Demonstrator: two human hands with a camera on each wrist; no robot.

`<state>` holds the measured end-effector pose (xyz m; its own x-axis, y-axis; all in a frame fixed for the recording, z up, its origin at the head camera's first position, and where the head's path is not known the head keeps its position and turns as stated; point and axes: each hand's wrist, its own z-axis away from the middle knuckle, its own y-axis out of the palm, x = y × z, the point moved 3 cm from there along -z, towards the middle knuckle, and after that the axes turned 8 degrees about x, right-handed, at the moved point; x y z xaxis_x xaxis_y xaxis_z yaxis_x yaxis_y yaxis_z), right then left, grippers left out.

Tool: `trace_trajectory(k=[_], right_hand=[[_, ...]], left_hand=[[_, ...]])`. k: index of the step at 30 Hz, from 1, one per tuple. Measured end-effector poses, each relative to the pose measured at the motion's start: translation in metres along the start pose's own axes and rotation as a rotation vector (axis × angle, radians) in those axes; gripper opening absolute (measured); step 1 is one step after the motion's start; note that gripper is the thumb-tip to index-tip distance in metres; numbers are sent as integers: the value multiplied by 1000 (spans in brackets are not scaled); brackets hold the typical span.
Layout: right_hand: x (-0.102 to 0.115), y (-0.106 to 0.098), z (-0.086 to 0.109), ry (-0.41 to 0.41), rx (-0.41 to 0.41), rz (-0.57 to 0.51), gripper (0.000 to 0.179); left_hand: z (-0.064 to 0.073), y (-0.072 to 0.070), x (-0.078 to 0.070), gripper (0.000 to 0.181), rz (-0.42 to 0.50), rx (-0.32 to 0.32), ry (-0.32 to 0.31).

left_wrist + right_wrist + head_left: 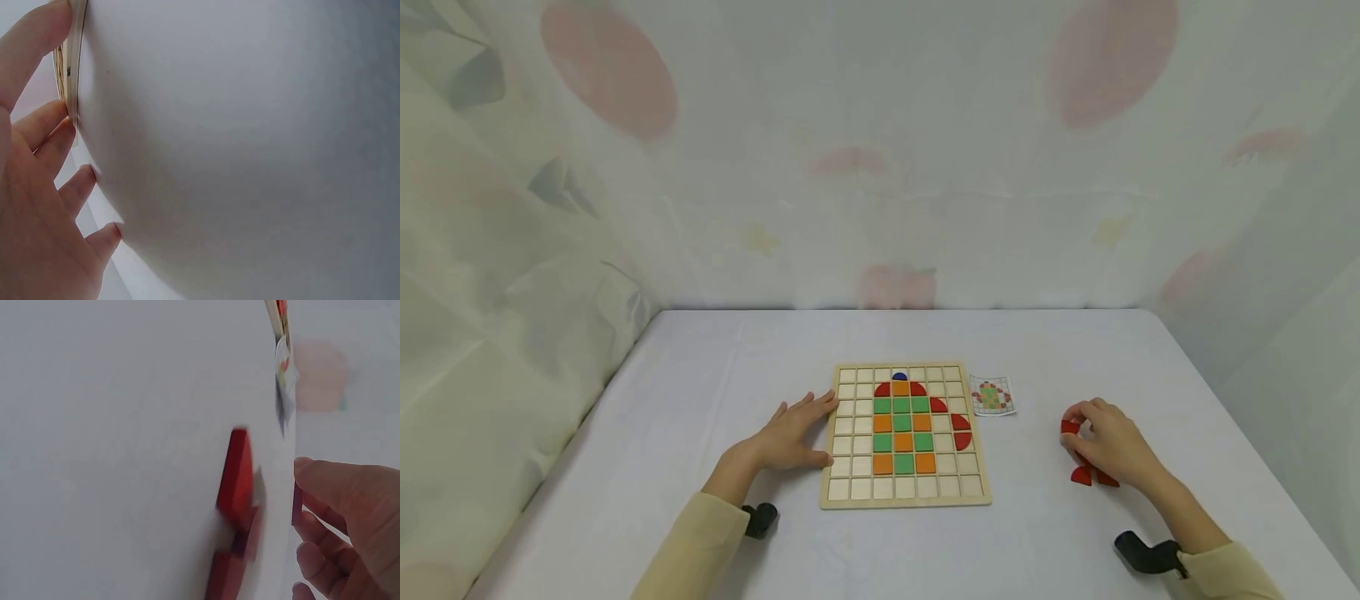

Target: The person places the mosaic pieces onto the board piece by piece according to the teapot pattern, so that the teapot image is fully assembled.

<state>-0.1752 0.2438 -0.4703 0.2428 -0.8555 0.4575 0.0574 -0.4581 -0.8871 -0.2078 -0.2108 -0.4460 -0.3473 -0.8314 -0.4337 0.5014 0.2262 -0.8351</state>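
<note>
A wooden grid board [906,503] lies on the white table. Green [903,463] and orange [883,464] square tiles fill its middle columns, with red curved-edged tiles [962,441] at the top and right, and a blue tile [899,377] above. My left hand [790,433] touches the board's left edge, fingers spread, thumb near the lower part. Over to the right, my right hand [1108,446] pinches a red tile [297,503] between thumb and fingers. Several red tiles [1081,476] lie on the table beneath that hand, which partly hides them.
Right beside the board's upper right corner is a small paper card [992,395] printed with a coloured grid pattern. Patterned white cloth [880,208] hangs behind the table and at both sides. A black wrist camera [1146,554] sits at the right wrist.
</note>
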Motion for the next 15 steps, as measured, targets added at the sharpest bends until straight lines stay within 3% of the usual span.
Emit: trace_trajectory(k=[15], right_hand=[[60,23,-15,-204,-27,17,26]], left_hand=[[0,-1,-1,84,6,-7,12]])
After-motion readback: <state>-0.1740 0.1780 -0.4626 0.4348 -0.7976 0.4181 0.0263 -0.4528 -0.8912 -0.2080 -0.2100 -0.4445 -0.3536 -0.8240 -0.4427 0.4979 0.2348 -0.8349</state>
